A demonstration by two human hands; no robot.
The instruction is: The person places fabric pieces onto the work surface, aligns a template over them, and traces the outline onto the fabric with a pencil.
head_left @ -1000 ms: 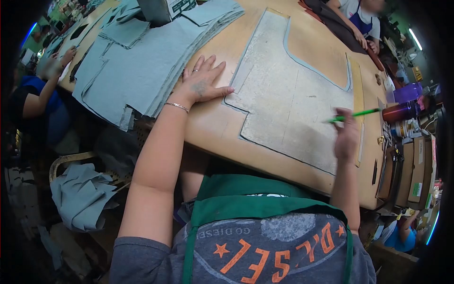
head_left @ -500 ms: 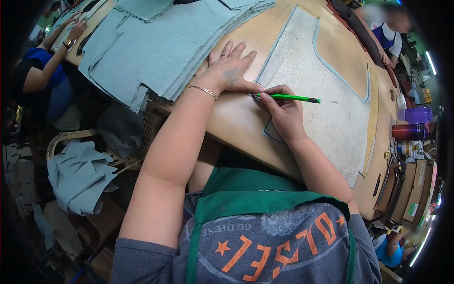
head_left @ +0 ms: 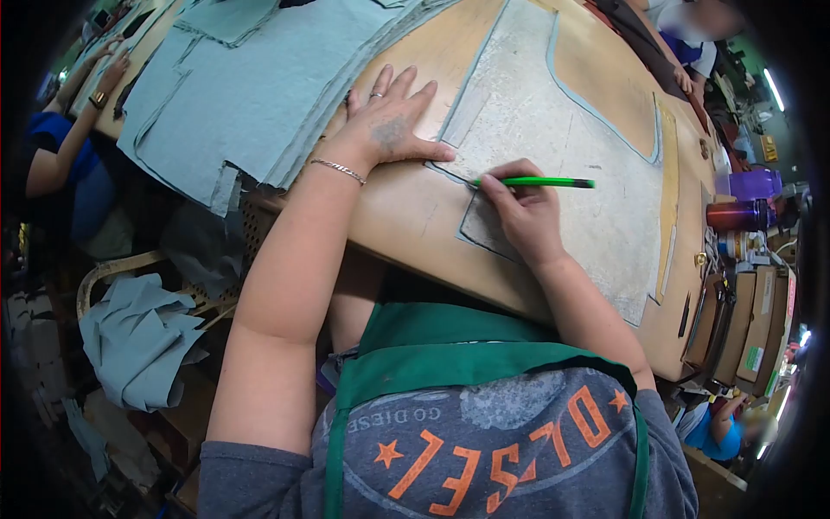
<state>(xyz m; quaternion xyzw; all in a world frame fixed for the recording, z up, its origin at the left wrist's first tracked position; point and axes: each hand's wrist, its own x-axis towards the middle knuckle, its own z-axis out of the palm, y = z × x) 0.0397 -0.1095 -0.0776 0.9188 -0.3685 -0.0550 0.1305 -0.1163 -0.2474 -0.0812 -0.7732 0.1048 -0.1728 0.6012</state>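
Note:
My left hand (head_left: pixel 389 125) lies flat with its fingers spread on the tan table. Its thumb rests at the left corner of a large grey-white pattern piece (head_left: pixel 605 216). A thin blue-grey leather edge shows around parts of that piece. My right hand (head_left: pixel 529 216) pinches a green pencil (head_left: pixel 558 182) with a dark end. The pencil lies almost level, its tip at the notched edge of the pattern piece, a little right of my left thumb.
Blue-grey leather sheets (head_left: pixel 251 104) are stacked at the left of the table (head_left: pixel 389 208). Crumpled leather (head_left: pixel 143 337) hangs over a chair (head_left: pixel 112 270). At right stand a dark tumbler (head_left: pixel 735 216), a purple container (head_left: pixel 754 183) and boxes (head_left: pixel 759 324). Other people are around the edges.
The pencil and my right hand have moved rightward along the notched edge, away from my left thumb. My left hand stays at the corner. The whole view has shifted slightly.

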